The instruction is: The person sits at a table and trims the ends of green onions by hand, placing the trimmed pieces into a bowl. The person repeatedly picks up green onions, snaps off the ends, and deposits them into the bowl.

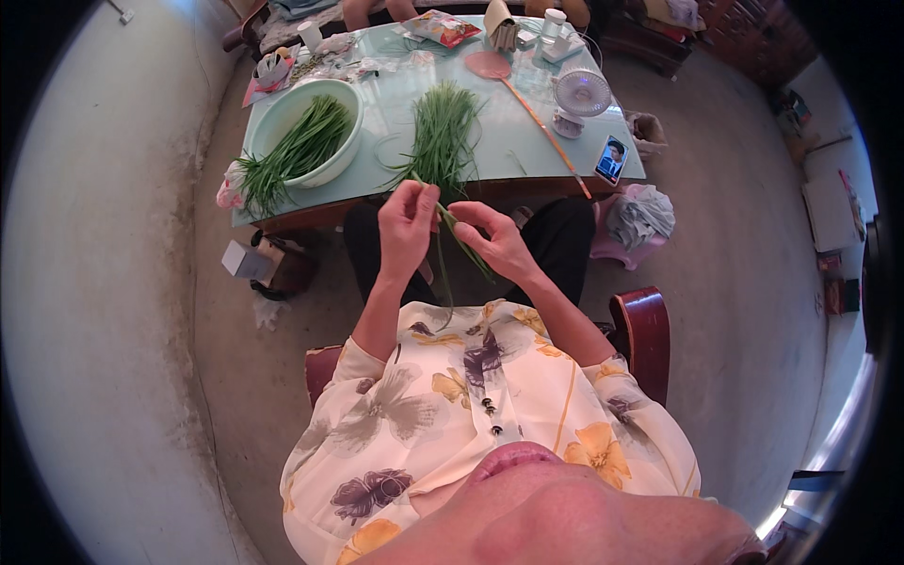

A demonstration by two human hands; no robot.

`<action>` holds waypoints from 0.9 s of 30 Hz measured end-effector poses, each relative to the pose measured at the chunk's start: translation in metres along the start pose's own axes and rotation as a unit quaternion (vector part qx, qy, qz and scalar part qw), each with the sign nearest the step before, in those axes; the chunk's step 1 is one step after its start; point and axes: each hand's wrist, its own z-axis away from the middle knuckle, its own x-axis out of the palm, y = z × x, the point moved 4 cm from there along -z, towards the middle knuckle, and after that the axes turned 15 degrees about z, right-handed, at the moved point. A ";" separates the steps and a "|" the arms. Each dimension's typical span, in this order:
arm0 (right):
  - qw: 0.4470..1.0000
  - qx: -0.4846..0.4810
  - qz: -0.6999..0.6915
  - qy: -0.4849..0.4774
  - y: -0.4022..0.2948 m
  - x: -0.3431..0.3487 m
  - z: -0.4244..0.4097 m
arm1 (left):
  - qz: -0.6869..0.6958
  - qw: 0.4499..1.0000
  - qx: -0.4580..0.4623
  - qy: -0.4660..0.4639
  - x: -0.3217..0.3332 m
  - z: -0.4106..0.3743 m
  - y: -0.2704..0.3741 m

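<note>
Between my two hands, above my lap at the table's near edge, is a small bunch of long green leaves (466, 244), like garlic chives. My left hand (409, 222) pinches its upper end between thumb and fingers. Lower down, my right hand (492, 236) has thumb and fingers around the same stalks, whose tips hang down to the right. One loose leaf dangles towards my shirt. Just beyond my hands, a larger pile of the green leaves (445, 127) lies on the glass-topped table (385, 92). To its left, more leaves (311, 138) rest in a pale green basin (357, 145), some drooping over its rim.
On the table's right are a pink fly swatter (537, 121), a small fan (582, 93) and a phone (611, 160) with its screen lit. Packets and containers line the far side. A pink stool (625, 248) holds grey cloth. Another person's legs (371, 13) show beyond the table.
</note>
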 end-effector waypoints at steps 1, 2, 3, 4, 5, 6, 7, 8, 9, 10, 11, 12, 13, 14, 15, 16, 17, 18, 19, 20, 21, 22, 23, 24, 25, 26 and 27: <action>0.999 0.012 -0.034 -0.020 0.003 0.004 -0.001 | 0.012 1.000 -0.012 -0.007 0.004 0.002 -0.001; 0.997 0.024 -0.068 -0.041 0.007 0.009 -0.001 | 0.005 1.000 -0.016 -0.010 0.005 0.004 0.000; 0.992 0.036 -0.101 -0.063 0.007 0.013 -0.002 | -0.001 1.000 -0.020 -0.013 0.005 0.004 0.001; 0.996 0.029 -0.075 -0.037 0.002 0.013 0.000 | -0.007 1.000 -0.017 -0.010 0.002 0.004 0.000; 0.996 0.033 -0.074 -0.037 0.004 0.014 0.000 | -0.014 1.000 -0.013 -0.007 -0.002 0.004 -0.003; 0.996 0.039 -0.073 -0.037 0.008 0.015 0.002 | -0.019 1.000 -0.011 -0.005 -0.005 0.004 -0.005; 0.996 0.045 -0.071 -0.036 0.011 0.015 0.003 | -0.015 1.000 -0.008 -0.002 -0.007 0.004 -0.007; 0.996 0.050 -0.067 -0.041 0.013 0.015 0.005 | -0.012 1.000 -0.005 0.001 -0.008 0.004 -0.008; 0.995 0.055 -0.063 -0.045 0.015 0.015 0.006 | -0.008 1.000 -0.002 0.003 -0.009 0.004 -0.008; 0.995 0.060 -0.058 -0.050 0.016 0.015 0.008 | -0.005 1.000 0.003 0.010 -0.010 0.003 -0.008; 0.995 0.068 -0.058 -0.054 0.020 0.016 0.011 | -0.003 1.000 0.008 0.016 -0.010 0.003 -0.007; 0.994 0.075 -0.058 -0.058 0.024 0.016 0.014 | 0.000 1.000 0.013 0.021 -0.011 0.001 -0.005; 0.993 0.082 -0.057 -0.062 0.029 0.017 0.017 | 0.004 0.999 0.021 0.033 -0.013 0.000 -0.004; 0.993 0.088 -0.045 -0.065 0.034 0.017 0.021 | 0.009 0.998 0.029 0.046 -0.015 -0.002 -0.002; 0.993 0.093 -0.034 -0.068 0.038 0.017 0.026 | 0.012 0.998 0.037 0.058 -0.018 -0.004 0.001; 0.992 0.099 -0.023 -0.071 0.044 0.018 0.030 | 0.005 0.997 0.049 0.064 -0.022 -0.006 0.006; 0.991 0.111 -0.026 -0.074 0.052 0.019 0.035 | 0.011 0.995 0.059 0.077 -0.026 -0.008 0.010; 0.989 0.123 -0.029 -0.079 0.062 0.021 0.039 | 0.017 0.993 0.068 0.090 -0.030 -0.009 0.015; 0.987 0.135 -0.032 -0.081 0.070 0.022 0.044 | 0.023 0.992 0.078 0.102 -0.034 -0.010 0.018; 0.986 0.145 -0.028 -0.082 0.079 0.022 0.048 | 0.022 0.990 0.088 0.107 -0.039 -0.011 0.021; 0.984 0.156 -0.023 -0.083 0.086 0.022 0.052 | 0.033 0.987 0.101 0.120 -0.040 -0.012 0.025; 0.982 0.167 -0.018 -0.083 0.094 0.021 0.055 | 0.044 0.984 0.114 0.132 -0.041 -0.013 0.031; 0.980 0.180 -0.010 -0.089 0.101 0.020 0.058 | 0.055 0.980 0.127 0.145 -0.042 -0.013 0.035; 0.977 0.191 -0.002 -0.100 0.109 0.020 0.060 | 0.056 0.978 0.135 0.152 -0.047 -0.012 0.039; 0.973 0.203 0.006 -0.105 0.117 0.017 0.062 | 0.060 0.974 0.145 0.161 -0.048 -0.013 0.042; 0.971 0.205 0.047 -0.112 0.127 0.014 0.064 | 0.064 0.971 0.155 0.169 -0.048 -0.013 0.046; 0.967 0.205 0.087 -0.122 0.139 0.011 0.064 | 0.067 0.967 0.165 0.181 -0.049 -0.013 0.051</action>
